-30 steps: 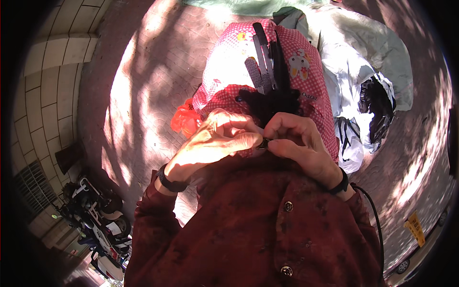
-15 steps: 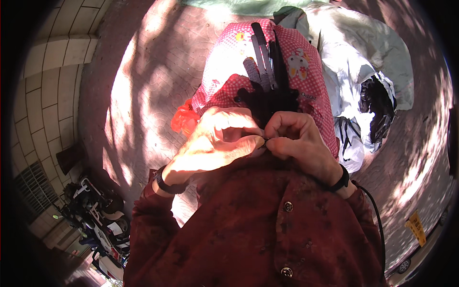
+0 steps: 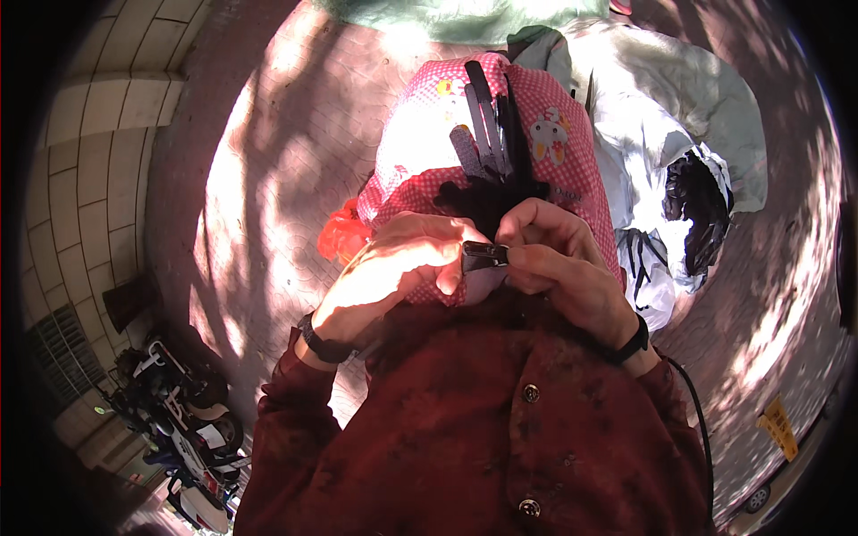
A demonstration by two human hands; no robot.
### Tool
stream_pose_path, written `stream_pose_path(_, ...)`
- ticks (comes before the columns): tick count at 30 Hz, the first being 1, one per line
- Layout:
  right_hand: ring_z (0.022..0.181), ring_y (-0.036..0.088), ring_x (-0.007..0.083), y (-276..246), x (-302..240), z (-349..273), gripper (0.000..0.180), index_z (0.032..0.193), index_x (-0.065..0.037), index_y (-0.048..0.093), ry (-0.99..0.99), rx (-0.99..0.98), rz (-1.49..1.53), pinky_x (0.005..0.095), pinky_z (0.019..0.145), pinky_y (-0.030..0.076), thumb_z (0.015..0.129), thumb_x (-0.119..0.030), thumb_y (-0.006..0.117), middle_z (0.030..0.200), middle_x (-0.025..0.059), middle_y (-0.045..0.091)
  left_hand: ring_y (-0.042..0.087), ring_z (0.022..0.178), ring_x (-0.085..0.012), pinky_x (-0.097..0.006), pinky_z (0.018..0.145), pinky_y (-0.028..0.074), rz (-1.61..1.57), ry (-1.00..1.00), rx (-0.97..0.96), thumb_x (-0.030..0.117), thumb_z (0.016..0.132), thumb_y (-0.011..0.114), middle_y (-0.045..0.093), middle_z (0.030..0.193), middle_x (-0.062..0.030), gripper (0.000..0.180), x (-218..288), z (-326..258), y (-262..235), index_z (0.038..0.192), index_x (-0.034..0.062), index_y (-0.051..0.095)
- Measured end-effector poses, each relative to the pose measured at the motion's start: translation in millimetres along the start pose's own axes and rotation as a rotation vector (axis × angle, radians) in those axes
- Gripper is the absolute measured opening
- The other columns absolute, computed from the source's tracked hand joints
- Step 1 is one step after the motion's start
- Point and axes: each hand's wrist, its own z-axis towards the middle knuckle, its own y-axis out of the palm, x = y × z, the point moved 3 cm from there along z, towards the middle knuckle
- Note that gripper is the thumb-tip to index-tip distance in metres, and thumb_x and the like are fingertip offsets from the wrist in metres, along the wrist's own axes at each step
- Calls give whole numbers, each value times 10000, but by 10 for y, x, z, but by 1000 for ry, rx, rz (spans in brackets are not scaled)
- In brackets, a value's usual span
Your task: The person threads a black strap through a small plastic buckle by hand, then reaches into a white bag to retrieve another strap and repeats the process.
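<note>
In front of my chest I hold a small black clip-like piece (image 3: 483, 255) with shiny highlights; its exact kind I cannot make out. My right hand (image 3: 561, 253) pinches its right end between thumb and forefinger. The fingers of my left hand (image 3: 399, 262) are bent around its left end. Just beyond my hands, a bundle of long, flat black strips (image 3: 483, 125) lies on the pink checked cloth (image 3: 407, 134) over my lap. Some strips look grey and glossy in the sun. Dark, loose material gathers at their near end.
A red-orange plastic bag (image 3: 342, 234) sits left of my lap. White sheeting (image 3: 626, 116) and a black plastic bag (image 3: 702, 210) lie on the right. Green sheeting (image 3: 447, 22) spreads on the paving ahead. A motorcycle (image 3: 183, 429) stands by the tiled wall (image 3: 89, 179) at left.
My left thumb has shifted away from my right fingertips, and the black piece now shows broadly between my hands. The whole view has shifted slightly.
</note>
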Motion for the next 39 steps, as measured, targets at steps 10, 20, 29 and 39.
stream_pose_path(10, 795, 590, 62, 105, -248, 57, 211, 1111, -3, 672, -500, -15, -788, 220, 693, 470, 902, -27, 657, 913, 18, 666, 503, 693, -35, -192, 581, 395, 232, -66, -70, 66, 878, 714, 649, 945, -2, 211, -214, 83, -180, 1082, 18, 682)
stream_pose_path(20, 527, 528, 54, 172, -246, -21, 44, 942, -8, 660, -105, -22, -246, 225, 477, 412, 909, -38, 661, 719, 21, 628, 509, 771, -49, -205, 647, 405, 239, -235, -131, 76, 907, 656, 631, 899, 2, 108, -11, 80, -10, 968, -12, 666)
stream_pose_path(29, 533, 560, 86, 86, -147, -6, 31, 906, -14, 623, -60, 76, -17, 224, 479, 417, 902, -44, 626, 691, 44, 626, 585, 901, -99, -255, 827, 476, 395, -158, -83, 56, 903, 661, 656, 970, -39, 133, -119, 147, -49, 1001, -34, 665)
stream_pose_path(39, 538, 545, 86, 92, -118, 12, 34, 923, -20, 613, -70, 46, -11, 228, 488, 423, 904, -10, 587, 685, 47, 611, 595, 852, -74, -245, 731, 492, 170, -211, 113, 104, 933, 637, 647, 897, -13, 128, -238, 18, -73, 997, -4, 661)
